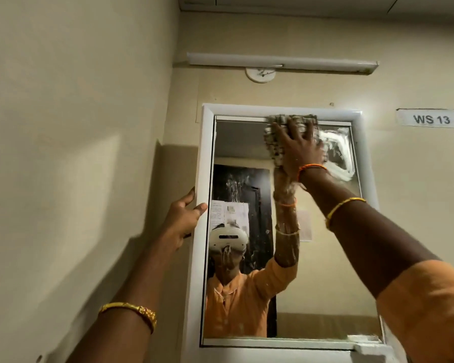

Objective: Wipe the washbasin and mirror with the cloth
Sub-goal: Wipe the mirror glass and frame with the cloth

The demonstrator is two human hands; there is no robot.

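**Cloth at the mirror's top edge, streaks just to its right**

Nearest the camera is the orange sleeve (427, 310) of the right arm, which reaches up and away to the wall-mounted rectangular mirror in a white frame (247, 284). The right hand (298, 146) lies flat, its fingers (278, 132) spread wide, pressing a crumpled grey-and-white checked cloth (273, 148) against the glass at the top edge, slightly right of centre. The left hand (185, 218) holds the frame's left side, thumb on the front face and the other fingers curled round the outer edge, apparently to steady it.

White smeared streaks (338, 150) lie on the glass just to the right of the cloth, in the top right corner; fainter drip marks (233, 184) show lower and to the left. The mirror's long axis runs vertically, so most unwiped glass lies below the right hand. The washbasin is out of view. The mirror looks only partly done, and the next stroke likely goes right, then down.
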